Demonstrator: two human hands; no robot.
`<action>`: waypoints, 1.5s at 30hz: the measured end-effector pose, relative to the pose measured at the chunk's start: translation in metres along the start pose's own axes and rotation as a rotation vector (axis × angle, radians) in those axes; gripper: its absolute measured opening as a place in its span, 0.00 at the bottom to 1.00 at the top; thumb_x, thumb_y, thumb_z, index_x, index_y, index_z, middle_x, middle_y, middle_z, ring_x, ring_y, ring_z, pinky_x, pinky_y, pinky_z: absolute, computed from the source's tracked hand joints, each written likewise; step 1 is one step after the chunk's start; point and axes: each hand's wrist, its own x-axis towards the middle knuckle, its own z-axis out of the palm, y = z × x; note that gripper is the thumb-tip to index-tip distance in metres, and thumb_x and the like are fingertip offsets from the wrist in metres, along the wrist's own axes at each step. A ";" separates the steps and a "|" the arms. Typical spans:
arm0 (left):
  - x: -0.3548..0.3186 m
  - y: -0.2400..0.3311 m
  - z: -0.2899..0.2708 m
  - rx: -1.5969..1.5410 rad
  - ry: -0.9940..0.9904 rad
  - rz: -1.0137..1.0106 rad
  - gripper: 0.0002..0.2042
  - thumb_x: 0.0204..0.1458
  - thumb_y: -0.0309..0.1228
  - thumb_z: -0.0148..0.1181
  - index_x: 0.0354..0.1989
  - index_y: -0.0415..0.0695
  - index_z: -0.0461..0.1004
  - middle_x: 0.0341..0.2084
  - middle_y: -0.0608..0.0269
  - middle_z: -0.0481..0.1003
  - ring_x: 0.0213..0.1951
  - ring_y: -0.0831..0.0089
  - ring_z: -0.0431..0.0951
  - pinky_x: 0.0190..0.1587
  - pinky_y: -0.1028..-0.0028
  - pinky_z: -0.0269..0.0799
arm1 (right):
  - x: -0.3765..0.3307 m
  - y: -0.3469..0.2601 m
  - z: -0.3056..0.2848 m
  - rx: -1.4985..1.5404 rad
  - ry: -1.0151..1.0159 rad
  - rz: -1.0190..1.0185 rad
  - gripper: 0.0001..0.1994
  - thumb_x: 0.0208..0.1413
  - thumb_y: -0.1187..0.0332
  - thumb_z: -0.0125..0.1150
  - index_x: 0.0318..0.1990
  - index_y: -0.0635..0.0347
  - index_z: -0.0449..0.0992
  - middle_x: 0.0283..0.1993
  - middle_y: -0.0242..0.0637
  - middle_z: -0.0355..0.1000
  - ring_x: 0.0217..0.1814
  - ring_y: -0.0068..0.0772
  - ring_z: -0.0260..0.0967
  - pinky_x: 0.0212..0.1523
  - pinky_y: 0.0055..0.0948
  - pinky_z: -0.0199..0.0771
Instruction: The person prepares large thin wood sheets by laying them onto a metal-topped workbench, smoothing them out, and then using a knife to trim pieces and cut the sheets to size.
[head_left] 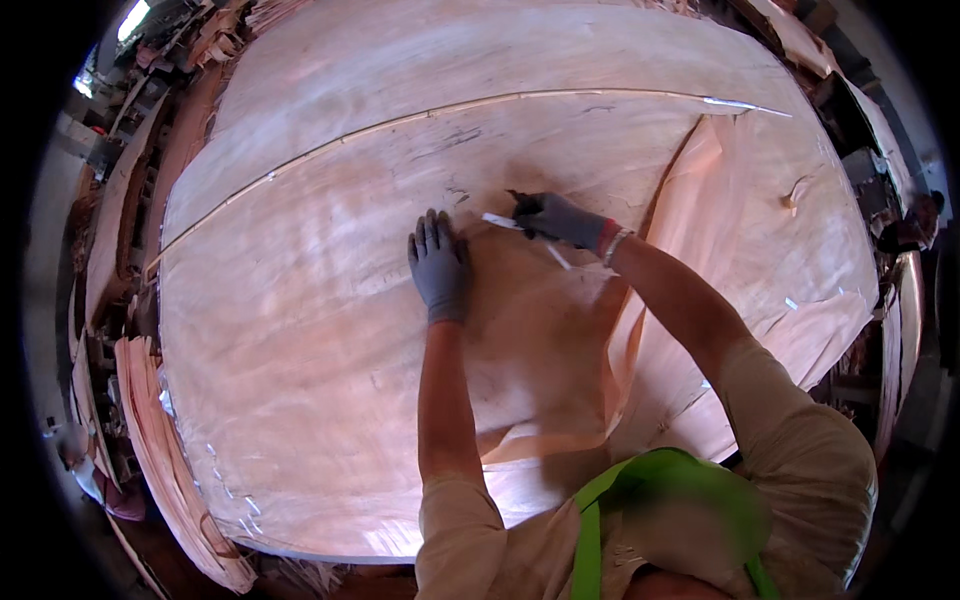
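Note:
A broad, pale wood veneer sheet (300, 320) lies spread in front of me. My left hand (440, 272), in a grey glove with darker fingertips, rests flat on it with the fingers stretched out. To its right, my right hand (560, 219), gloved in grey with a red cuff, is closed low over the sheet. A thin white strip (498, 220) sticks out from its fingers on the left. Another narrow white piece (558, 254) shows just below that hand; whether the two are joined is hidden. Beside my right forearm, a loose veneer piece (700, 190) lies folded and raised.
A long thin stick (400, 118) with a whitish right end crosses the sheet beyond my hands. Veneer stacks (165, 450) line the left side. A curled scrap (797, 195) lies at the right. People are near the far left (95, 475) and right (912, 222) edges.

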 end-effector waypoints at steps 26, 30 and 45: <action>0.051 -0.037 0.018 -0.255 0.169 0.265 0.16 0.46 0.29 0.51 0.45 0.46 0.74 0.50 0.55 0.70 0.54 0.56 0.66 0.56 0.57 0.60 | 0.050 -0.012 0.021 0.198 0.104 0.186 0.08 0.52 0.64 0.58 0.31 0.59 0.75 0.21 0.26 0.66 0.17 0.21 0.59 0.16 0.24 0.56; 0.045 -0.036 0.021 -0.423 0.008 0.093 0.17 0.45 0.26 0.50 0.45 0.44 0.73 0.51 0.53 0.69 0.55 0.56 0.65 0.58 0.57 0.58 | 0.086 -0.016 0.037 0.105 0.116 0.230 0.11 0.50 0.62 0.61 0.27 0.61 0.75 0.18 0.28 0.66 0.15 0.20 0.59 0.15 0.23 0.56; 0.052 -0.007 0.008 0.044 -0.024 0.290 0.18 0.49 0.29 0.47 0.50 0.46 0.71 0.54 0.60 0.69 0.60 0.60 0.61 0.64 0.49 0.44 | 0.034 -0.010 0.051 -0.045 0.157 0.306 0.11 0.50 0.62 0.62 0.28 0.61 0.75 0.17 0.29 0.65 0.15 0.19 0.59 0.14 0.23 0.56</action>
